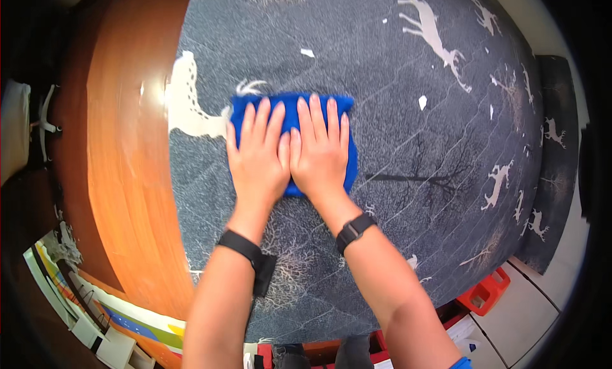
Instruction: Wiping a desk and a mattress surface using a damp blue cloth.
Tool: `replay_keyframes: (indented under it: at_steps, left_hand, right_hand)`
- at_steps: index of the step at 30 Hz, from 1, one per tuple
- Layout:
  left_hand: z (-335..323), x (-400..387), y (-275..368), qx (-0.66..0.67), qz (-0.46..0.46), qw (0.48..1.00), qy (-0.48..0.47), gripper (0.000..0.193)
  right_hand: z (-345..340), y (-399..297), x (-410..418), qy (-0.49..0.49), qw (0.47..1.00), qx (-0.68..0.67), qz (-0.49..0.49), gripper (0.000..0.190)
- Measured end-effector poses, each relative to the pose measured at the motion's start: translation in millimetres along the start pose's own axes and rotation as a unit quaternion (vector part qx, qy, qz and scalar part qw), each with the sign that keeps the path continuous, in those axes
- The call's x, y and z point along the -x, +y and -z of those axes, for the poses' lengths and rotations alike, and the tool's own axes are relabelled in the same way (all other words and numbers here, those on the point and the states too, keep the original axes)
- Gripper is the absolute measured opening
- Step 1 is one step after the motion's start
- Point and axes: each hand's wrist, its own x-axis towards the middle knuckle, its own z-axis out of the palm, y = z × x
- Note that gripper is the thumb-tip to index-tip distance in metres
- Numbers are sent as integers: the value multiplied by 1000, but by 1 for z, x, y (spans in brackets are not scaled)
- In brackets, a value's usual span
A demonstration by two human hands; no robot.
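A blue cloth [306,189] lies spread out beneath both palms, on a dark grey table cover [406,144] printed with pale deer and trees. My left hand [260,153] presses flat on the cloth's left part, fingers slightly spread and pointing away from me. Beside it, my right hand [322,146] rests flat on the right part, the two thumbs side by side. Neither hand grips the cloth. Black bands circle both wrists. The middle of the cloth is largely hidden by the hands.
Small white scraps [422,102] dot the cover. Bare orange-brown wood [138,177] runs along the left, with a colourful panel [148,326] below. A red plastic item [486,292] stands on the tiled floor at lower right. Beyond the right edge lies more printed fabric [554,168].
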Motion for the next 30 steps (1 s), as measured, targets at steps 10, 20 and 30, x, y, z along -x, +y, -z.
replay_keyframes:
  at_steps: [10,20,30]
  left_hand:
    - [23,24,-44,-5,67,997,-23,50]
    - [29,-14,-79,-27,11,999,36,47]
    - [70,179,-82,-28,105,986,-125,53]
  right_hand:
    - [0,-51,1,-78,995,-44,51,50]
    - [-26,-72,-29,-23,999,-3,39,47]
    - [16,-135,129,-175,981,-59,64,47]
